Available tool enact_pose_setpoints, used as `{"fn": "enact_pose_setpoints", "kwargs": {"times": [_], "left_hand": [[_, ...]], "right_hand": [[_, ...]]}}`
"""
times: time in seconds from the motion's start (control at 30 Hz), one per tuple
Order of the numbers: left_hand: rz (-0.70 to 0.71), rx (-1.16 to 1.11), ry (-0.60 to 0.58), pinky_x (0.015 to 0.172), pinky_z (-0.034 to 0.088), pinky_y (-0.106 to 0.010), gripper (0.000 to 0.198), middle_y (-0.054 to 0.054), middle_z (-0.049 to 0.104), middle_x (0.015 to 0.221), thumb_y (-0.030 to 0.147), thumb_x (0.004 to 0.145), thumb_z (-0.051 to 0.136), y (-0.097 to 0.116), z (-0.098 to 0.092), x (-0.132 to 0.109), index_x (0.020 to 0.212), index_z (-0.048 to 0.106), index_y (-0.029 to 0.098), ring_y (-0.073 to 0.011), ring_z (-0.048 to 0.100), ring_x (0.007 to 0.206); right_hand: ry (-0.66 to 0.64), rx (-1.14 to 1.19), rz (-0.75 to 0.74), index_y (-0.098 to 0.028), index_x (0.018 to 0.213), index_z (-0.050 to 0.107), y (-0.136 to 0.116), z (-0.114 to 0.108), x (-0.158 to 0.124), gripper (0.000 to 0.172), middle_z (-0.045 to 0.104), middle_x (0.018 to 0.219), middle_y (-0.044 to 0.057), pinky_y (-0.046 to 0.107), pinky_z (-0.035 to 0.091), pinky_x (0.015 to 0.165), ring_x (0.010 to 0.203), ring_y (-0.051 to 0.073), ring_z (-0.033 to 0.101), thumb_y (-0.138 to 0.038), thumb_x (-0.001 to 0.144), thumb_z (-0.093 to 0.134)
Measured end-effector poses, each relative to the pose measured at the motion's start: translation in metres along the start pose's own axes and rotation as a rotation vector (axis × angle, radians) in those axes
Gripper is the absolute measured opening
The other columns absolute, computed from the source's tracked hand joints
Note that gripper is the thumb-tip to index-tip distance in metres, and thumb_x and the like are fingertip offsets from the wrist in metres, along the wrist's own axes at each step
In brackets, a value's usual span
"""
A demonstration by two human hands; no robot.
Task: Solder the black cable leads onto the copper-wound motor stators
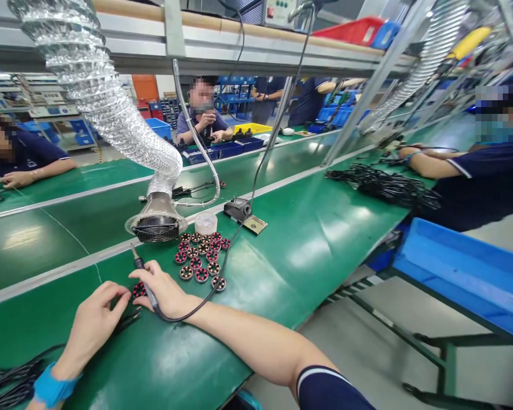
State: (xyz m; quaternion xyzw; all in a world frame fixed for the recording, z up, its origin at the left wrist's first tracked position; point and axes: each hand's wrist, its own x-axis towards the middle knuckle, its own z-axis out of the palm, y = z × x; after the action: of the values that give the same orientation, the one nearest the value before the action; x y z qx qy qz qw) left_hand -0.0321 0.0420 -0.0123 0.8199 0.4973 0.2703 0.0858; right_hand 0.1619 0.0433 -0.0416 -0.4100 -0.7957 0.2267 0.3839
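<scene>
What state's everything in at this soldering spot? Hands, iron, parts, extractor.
Right hand: gripping soldering iron, pen-style.
Soldering iron: in hand, tip raised, cord trailing across the bench.
Left hand: fingers curled beside one component; contact unclear.
Round red-and-black components: lying flat in a loose cluster on the green bench.
Fume extractor hood: resting on the bench, grille facing the hands, foil duct attached.
Black cable bundle: lying loose under the left wrist.
</scene>
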Motion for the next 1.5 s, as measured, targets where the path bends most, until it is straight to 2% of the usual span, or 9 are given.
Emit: {"fn": "enact_pose_setpoints", "kwargs": {"times": [0.17,0.3,0.43,0.63,0.9,1.07,1.27,1.37,1.5], "left_hand": [[-0.148,-0.174,-0.075,0.058,0.037,-0.026,0.027,0.000,0.063,0.071,0.041,0.086,0.057,0.009,-0.003,0.003,0.073,0.068,0.021,-0.0145,0.050,0.060],[-0.237,-0.247,-0.009,0.063,0.039,-0.026,0.029,-0.003,0.067,0.081,0.042,0.089,0.054,0.004,-0.008,0.005,0.085,0.072,0.019,-0.0159,0.055,0.069],[-0.177,-0.231,0.002,0.065,0.039,-0.026,0.028,-0.004,0.064,0.083,0.039,0.091,0.053,0.005,-0.010,0.006,0.096,0.074,0.020,-0.0156,0.054,0.070],[-0.150,-0.207,-0.042,0.064,0.036,-0.025,0.023,-0.001,0.059,0.079,0.032,0.090,0.051,0.010,-0.004,0.004,0.081,0.067,0.019,-0.0143,0.050,0.069],[-0.515,-0.530,-0.172,0.062,0.036,-0.025,0.022,-0.001,0.059,0.066,0.035,0.074,0.052,0.012,-0.001,0.008,0.068,0.062,0.016,-0.0140,0.048,0.063],[-0.658,-0.734,-0.169,0.049,0.021,-0.024,0.021,0.004,0.049,0.055,0.036,0.068,0.058,0.020,-0.002,0.010,0.068,0.061,0.015,-0.0077,0.030,0.048],[-0.704,-0.794,-0.159,0.044,0.010,-0.025,0.042,0.004,0.051,0.062,0.054,0.073,0.061,0.013,-0.009,0.005,0.079,0.065,0.012,-0.0049,0.022,0.043],[-0.686,-0.743,-0.236,0.045,0.010,-0.026,0.048,0.004,0.050,0.061,0.060,0.074,0.061,0.012,-0.015,0.003,0.078,0.065,0.012,-0.0049,0.021,0.044],[-0.603,-0.688,-0.340,0.049,0.013,-0.026,0.047,0.005,0.045,0.057,0.059,0.068,0.067,0.017,-0.019,0.002,0.069,0.063,0.013,-0.0063,0.023,0.048]], "right_hand": [[0.040,0.043,0.007,-0.026,0.131,0.050,-0.003,0.000,-0.002,0.062,0.043,0.120,0.004,0.031,0.050,0.092,0.101,0.018,0.059,-0.014,0.077,0.080],[0.046,0.086,0.003,-0.024,0.130,0.050,-0.005,0.001,-0.002,0.063,0.044,0.119,0.005,0.034,0.050,0.093,0.101,0.019,0.060,-0.009,0.076,0.078],[0.043,0.109,-0.011,-0.024,0.128,0.049,-0.004,0.003,-0.002,0.062,0.045,0.117,0.006,0.034,0.051,0.091,0.098,0.018,0.061,-0.007,0.075,0.077],[0.060,0.112,-0.053,-0.026,0.130,0.047,0.000,0.007,-0.003,0.064,0.045,0.118,0.005,0.034,0.052,0.091,0.099,0.019,0.061,-0.005,0.076,0.075],[0.054,0.106,-0.051,-0.025,0.128,0.047,-0.001,0.009,-0.003,0.061,0.046,0.115,0.005,0.034,0.053,0.088,0.093,0.017,0.061,-0.004,0.077,0.074],[0.059,0.123,-0.056,-0.026,0.129,0.048,0.003,0.012,-0.003,0.062,0.044,0.117,0.005,0.033,0.053,0.089,0.094,0.017,0.061,-0.006,0.077,0.075],[0.064,0.131,-0.063,-0.026,0.129,0.048,0.003,0.011,-0.003,0.063,0.045,0.116,0.005,0.033,0.053,0.088,0.094,0.017,0.060,-0.006,0.076,0.076],[0.067,0.148,-0.077,-0.026,0.129,0.048,0.002,0.011,-0.004,0.062,0.045,0.115,0.005,0.033,0.052,0.088,0.094,0.017,0.059,-0.008,0.077,0.076],[0.089,0.149,-0.090,-0.026,0.129,0.049,0.001,0.010,-0.005,0.058,0.045,0.114,0.005,0.033,0.051,0.089,0.095,0.017,0.058,-0.009,0.079,0.074]]}}
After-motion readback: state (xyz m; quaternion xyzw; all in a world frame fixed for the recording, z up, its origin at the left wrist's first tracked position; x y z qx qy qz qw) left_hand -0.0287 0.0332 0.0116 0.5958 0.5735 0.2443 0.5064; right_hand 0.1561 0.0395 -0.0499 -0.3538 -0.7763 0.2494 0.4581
